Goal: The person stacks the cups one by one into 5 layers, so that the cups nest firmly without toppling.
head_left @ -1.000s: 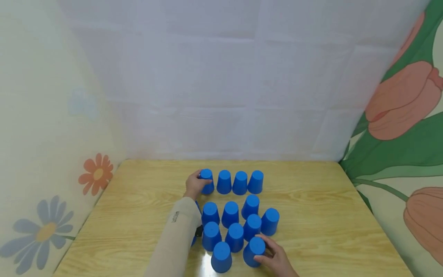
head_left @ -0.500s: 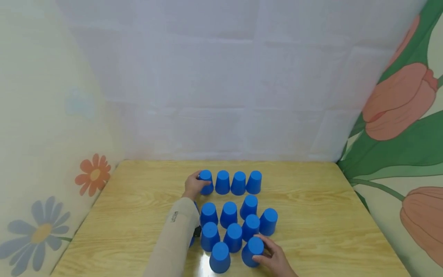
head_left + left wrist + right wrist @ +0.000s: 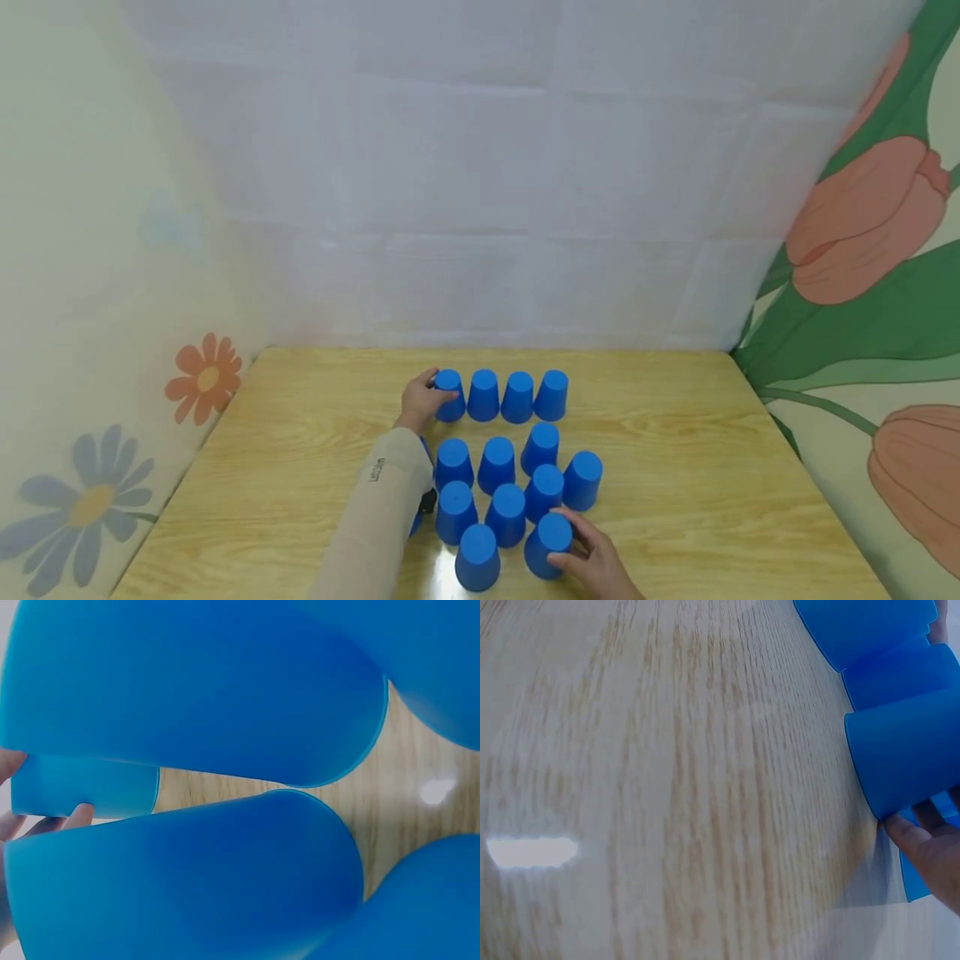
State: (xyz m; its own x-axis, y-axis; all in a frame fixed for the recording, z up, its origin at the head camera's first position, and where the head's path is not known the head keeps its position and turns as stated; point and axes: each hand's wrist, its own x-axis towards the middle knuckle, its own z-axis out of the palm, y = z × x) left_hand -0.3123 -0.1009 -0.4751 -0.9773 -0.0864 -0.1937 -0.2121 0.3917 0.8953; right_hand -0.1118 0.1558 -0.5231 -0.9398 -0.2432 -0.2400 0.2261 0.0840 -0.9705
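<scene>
Thumb and fingers of the left hand (image 3: 422, 402) pinch an upside-down blue cup (image 3: 453, 408) at the left end of a row near the desk's far edge, and that cup appears to have edged slightly right over the last half second, to just beside its neighbour; whether they touch I cannot tell. The row seems to be getting tighter, a small correction by my judgement. The right hand (image 3: 596, 558) pinches another cup (image 3: 540, 542) between thumb and fingers in the nearer group, with no clear change there. Three more cups (image 3: 517, 397) complete the far row. Eight others (image 3: 507, 514) stand upside down close around the right hand's cup, and blue parts show behind the left sleeve (image 3: 367, 508), on the wood-grained desk (image 3: 675, 467).
</scene>
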